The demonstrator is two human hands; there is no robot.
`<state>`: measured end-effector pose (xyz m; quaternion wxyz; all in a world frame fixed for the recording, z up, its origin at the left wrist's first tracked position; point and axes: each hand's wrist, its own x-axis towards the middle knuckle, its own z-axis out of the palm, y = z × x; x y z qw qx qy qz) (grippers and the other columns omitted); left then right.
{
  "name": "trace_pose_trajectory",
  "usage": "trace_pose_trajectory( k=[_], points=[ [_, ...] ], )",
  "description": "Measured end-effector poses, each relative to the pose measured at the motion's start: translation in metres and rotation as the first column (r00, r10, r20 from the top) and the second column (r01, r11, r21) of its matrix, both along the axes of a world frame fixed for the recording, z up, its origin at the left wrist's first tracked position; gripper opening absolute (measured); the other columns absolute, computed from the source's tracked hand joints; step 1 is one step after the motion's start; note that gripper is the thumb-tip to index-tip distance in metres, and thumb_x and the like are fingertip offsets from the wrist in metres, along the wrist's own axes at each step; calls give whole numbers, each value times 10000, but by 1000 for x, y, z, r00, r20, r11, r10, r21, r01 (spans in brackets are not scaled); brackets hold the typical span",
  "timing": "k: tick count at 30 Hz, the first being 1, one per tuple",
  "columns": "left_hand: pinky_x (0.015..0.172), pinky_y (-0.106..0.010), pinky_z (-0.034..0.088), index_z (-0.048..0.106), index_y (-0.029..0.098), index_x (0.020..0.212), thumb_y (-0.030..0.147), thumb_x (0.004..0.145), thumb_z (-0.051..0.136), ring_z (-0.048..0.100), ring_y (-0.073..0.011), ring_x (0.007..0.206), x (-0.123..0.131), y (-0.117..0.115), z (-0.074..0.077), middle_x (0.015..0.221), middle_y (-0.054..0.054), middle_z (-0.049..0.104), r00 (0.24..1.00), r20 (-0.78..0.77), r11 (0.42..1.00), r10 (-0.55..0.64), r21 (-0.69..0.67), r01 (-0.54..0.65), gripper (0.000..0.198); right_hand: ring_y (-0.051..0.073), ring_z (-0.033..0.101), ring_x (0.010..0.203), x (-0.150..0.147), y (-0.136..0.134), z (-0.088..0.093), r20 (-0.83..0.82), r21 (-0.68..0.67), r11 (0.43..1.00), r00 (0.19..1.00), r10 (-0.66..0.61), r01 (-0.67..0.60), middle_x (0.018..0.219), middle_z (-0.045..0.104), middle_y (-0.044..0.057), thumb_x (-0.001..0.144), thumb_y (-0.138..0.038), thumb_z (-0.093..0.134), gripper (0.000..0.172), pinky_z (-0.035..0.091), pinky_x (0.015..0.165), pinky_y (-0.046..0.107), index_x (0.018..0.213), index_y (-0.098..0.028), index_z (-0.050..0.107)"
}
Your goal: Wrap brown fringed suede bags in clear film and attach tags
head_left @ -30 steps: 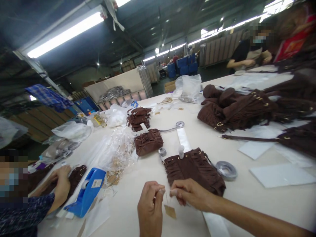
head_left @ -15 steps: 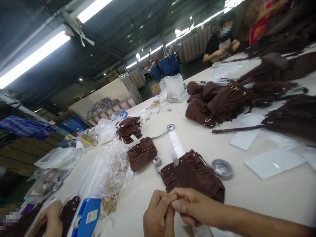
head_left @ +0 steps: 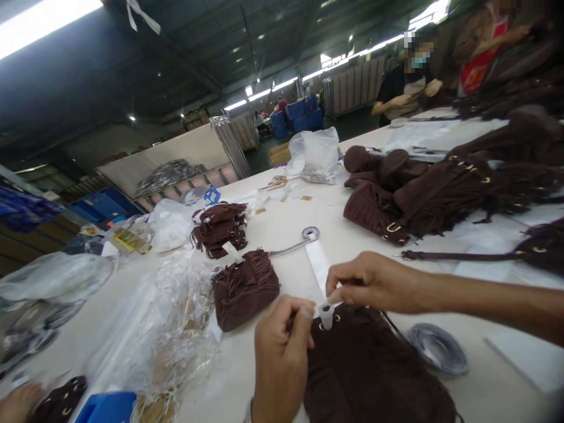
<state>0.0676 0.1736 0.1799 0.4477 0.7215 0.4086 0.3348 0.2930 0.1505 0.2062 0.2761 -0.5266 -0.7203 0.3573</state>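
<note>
The bag [head_left: 374,373] lies on the table [head_left: 282,235] with a pale wrap [head_left: 326,317] at its far edge, and at that edge's left end is the left hand [head_left: 284,355], curled, thumb and forefinger drawn close together, though whether they grip anything I cannot tell. Just beyond the bag's far edge, the right hand [head_left: 368,283] is bent inward with its fingertips by the wrap, any hold on it unclear. Right of the bag sits a grey roll [head_left: 438,348], beyond it a white strip [head_left: 316,258], and to its left a smaller bag [head_left: 247,289].
</note>
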Motion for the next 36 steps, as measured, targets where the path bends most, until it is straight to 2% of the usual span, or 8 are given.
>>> trace_pose_trajectory(
  k=[4, 7, 12, 15, 19, 24, 30, 36],
  points=[
    [537, -197, 344, 641, 195, 759, 317, 906, 513, 492, -85, 519, 33, 66, 14, 547, 53, 555, 999, -29, 994, -16, 109, 19, 230, 107, 508, 625, 39, 71, 3, 105, 132, 990, 994, 37, -50, 668, 594, -21, 885, -424, 555, 298, 362, 608, 220, 944, -162, 686],
    [490, -205, 302, 625, 187, 674, 276, 868, 515, 441, -82, 457, 51, 100, -15, 488, 63, 512, 996, -79, 998, -29, 62, 34, 240, 144, 597, 768, 45, 115, -41, -79, -87, 983, 985, 154, -161, 822, 656, 28, 842, -385, 618, 275, 442, 723, 262, 977, -145, 632],
    [530, -215, 345, 659, 191, 657, 278, 853, 510, 494, -103, 509, 52, 126, -76, 542, 39, 580, 995, -79, 998, -54, 15, 55, 261, 142, 634, 817, 14, 148, -121, -656, -362, 796, 739, 152, -485, 998, 654, 71, 740, -295, 749, 522, 496, 798, 316, 1171, -156, 488],
    [620, -220, 411, 704, 198, 751, 313, 876, 507, 571, -123, 623, 39, 130, -94, 631, 20, 636, 999, -5, 999, -34, -16, 34, 260, 103, 581, 697, -3, 154, -140, -741, -400, 764, 670, 55, -506, 821, 608, 3, 743, -296, 751, 469, 469, 612, 217, 1118, -156, 508],
    [488, -196, 338, 682, 187, 777, 367, 833, 605, 469, -94, 505, 22, 127, -110, 558, 44, 565, 987, -2, 978, 162, -136, -161, 204, 43, 361, 485, -16, 163, -148, -653, -395, 817, 754, 72, -421, 668, 515, -65, 812, -305, 681, 371, 235, 422, 151, 1120, -158, 534],
    [401, -184, 259, 573, 181, 712, 374, 820, 606, 350, -70, 388, 6, 114, -137, 430, 73, 460, 953, 47, 881, 299, -398, -257, 223, 90, 521, 659, -34, 165, -157, -354, -145, 931, 896, 268, -335, 715, 589, -34, 859, -200, 597, 198, 380, 591, 192, 1050, -149, 593],
    [370, -192, 227, 522, 186, 685, 366, 837, 571, 336, -60, 374, -7, 100, -145, 499, 59, 494, 913, 162, 795, 375, -563, -227, 241, 110, 589, 770, -43, 166, -153, -183, 17, 900, 883, 431, -436, 835, 661, -7, 892, -208, 586, 83, 413, 687, 214, 933, -159, 638],
    [448, -209, 289, 508, 194, 689, 404, 926, 477, 388, -82, 451, -30, 83, -145, 511, 58, 446, 955, -42, 877, 295, -385, -288, 318, 103, 562, 692, -55, 167, -157, -195, -21, 860, 846, 496, -509, 779, 643, -9, 883, -238, 595, 99, 385, 620, 195, 909, -151, 635]
  ],
)
